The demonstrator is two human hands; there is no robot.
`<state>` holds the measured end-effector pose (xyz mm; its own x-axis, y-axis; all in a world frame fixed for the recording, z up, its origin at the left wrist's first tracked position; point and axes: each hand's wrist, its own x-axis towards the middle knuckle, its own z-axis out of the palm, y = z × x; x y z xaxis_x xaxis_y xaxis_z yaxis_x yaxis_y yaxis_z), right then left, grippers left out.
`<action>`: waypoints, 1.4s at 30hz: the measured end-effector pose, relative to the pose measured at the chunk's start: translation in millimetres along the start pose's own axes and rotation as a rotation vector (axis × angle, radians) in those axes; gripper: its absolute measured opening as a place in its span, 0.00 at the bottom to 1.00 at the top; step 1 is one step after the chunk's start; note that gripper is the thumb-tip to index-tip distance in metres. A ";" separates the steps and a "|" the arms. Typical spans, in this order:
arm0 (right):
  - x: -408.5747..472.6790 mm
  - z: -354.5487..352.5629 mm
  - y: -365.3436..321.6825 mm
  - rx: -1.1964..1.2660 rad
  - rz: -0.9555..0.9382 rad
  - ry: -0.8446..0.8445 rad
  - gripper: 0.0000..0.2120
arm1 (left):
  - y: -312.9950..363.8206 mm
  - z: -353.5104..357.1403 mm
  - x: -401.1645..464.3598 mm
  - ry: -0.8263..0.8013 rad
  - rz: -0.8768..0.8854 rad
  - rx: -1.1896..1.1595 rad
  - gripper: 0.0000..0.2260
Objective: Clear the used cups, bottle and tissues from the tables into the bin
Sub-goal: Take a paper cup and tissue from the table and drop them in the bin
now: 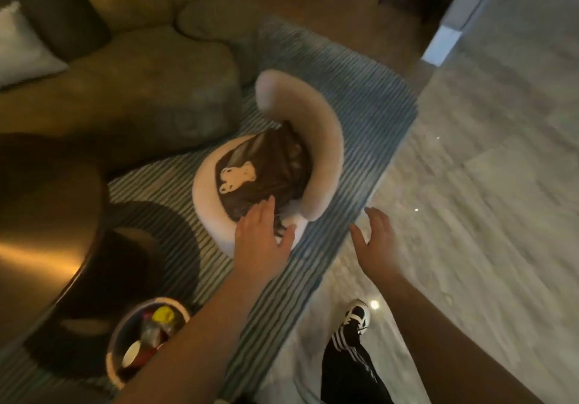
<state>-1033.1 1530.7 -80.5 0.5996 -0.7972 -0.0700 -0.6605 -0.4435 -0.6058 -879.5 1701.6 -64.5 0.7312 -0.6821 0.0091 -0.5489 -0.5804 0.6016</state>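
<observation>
A round bin (116, 334) stands on the striped rug at the lower left. Inside it lie a clear bottle with a yellow cap (163, 315) and a white cup (131, 353). My left hand (261, 231) is stretched forward with straight fingers, over the near edge of a small cream chair (326, 150). My right hand (374, 237) hangs open in the air above the rug's edge and holds nothing. The view is blurred.
A brown cushion with a white bear print (260, 171) lies on the cream chair. A grey-green sofa (141, 90) fills the upper left. A dark shiny round table (40, 231) is at the left. Pale stone floor (485, 200) spreads to the right. My shoe (357, 316) is below.
</observation>
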 end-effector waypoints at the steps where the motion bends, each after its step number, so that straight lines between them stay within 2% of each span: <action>1: 19.1 -12.3 16.0 0.006 0.016 0.024 0.25 | 17.8 14.3 19.0 -0.013 0.021 0.007 0.30; 5: 108.0 -61.2 77.6 -0.017 0.013 0.042 0.24 | 90.1 72.6 101.9 -0.015 0.082 0.025 0.30; 10: 209.3 -127.6 137.2 -0.105 -0.019 0.032 0.23 | 174.2 132.2 190.0 0.010 0.058 0.001 0.29; 18: 354.8 -171.4 163.9 -0.077 -0.023 -0.010 0.24 | 226.5 173.3 326.6 -0.005 0.028 0.045 0.31; 23: 470.9 -163.9 158.4 -0.061 -0.082 -0.052 0.23 | 233.8 193.3 439.9 0.024 -0.017 0.031 0.31; 28: 628.9 -151.3 139.1 -0.065 -0.074 -0.103 0.23 | 231.8 201.6 592.3 0.051 -0.063 0.000 0.31; 32: 765.8 -150.5 99.3 -0.098 -0.104 -0.171 0.24 | 229.3 185.0 729.0 0.018 -0.110 0.016 0.32; 42: 1053.9 -130.0 -7.8 -0.065 -0.195 -0.156 0.23 | 220.6 135.0 999.9 0.106 -0.178 0.076 0.31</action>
<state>-454.8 640.7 -46.6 0.7777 -0.6234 -0.0809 -0.5499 -0.6122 -0.5682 -324.1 831.4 -30.6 0.8554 -0.5180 -0.0054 -0.4336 -0.7218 0.5394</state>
